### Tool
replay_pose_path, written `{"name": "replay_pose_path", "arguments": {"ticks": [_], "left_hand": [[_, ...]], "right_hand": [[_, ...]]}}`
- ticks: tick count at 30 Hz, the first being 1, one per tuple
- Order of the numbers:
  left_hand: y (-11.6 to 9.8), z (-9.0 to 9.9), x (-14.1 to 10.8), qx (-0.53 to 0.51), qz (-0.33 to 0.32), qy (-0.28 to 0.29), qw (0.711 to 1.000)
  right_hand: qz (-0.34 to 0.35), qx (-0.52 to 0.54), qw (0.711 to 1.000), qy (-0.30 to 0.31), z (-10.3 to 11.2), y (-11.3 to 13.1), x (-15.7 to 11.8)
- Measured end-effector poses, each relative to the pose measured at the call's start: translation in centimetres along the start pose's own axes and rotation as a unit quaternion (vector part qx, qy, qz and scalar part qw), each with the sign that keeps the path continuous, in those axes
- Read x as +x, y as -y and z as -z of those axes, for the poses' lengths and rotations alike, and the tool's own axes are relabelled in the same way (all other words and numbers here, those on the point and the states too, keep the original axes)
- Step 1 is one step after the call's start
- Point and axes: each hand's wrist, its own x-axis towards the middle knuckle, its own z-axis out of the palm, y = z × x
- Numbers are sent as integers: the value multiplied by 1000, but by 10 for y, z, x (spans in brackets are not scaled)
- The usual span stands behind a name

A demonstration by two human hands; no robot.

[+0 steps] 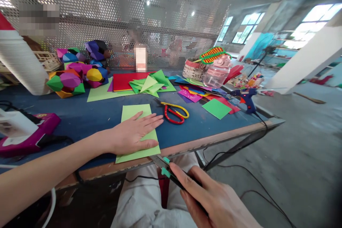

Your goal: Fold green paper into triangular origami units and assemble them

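My left hand point(133, 133) lies flat, fingers stretched, over a sheet of light green paper point(136, 110) near the table's front edge. In my right hand point(211, 194) is a utility knife point(171, 174) with a dark handle and teal parts. Its blade points up and left at the paper's lower right corner; whether it touches the paper or slips under it I cannot tell. Just beyond my left fingertips lie scissors point(175, 112) with one red and one yellow handle loop.
Green paper pieces point(149, 83) and a red stack point(120, 82) lie behind. Folded paper balls point(68, 82) sit left, near a purple device point(45, 124). Right are a clear bottle point(217, 71), coloured sheets point(217, 108) and a blue glue gun point(248, 101) with its cord.
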Motion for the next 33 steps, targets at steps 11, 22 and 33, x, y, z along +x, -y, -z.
{"name": "replay_pose_path", "arguments": {"ticks": [11,22,33], "left_hand": [[-1,1,1,2,14,22,1000],[0,1,0,-4,10,24,1000],[1,-1,0,-11,1,15,1000]], "right_hand": [[27,12,999,-22,-6,2,3],[47,-1,998,-45,-11,7,7],[72,-8,997,-41,-16,12,10]]}}
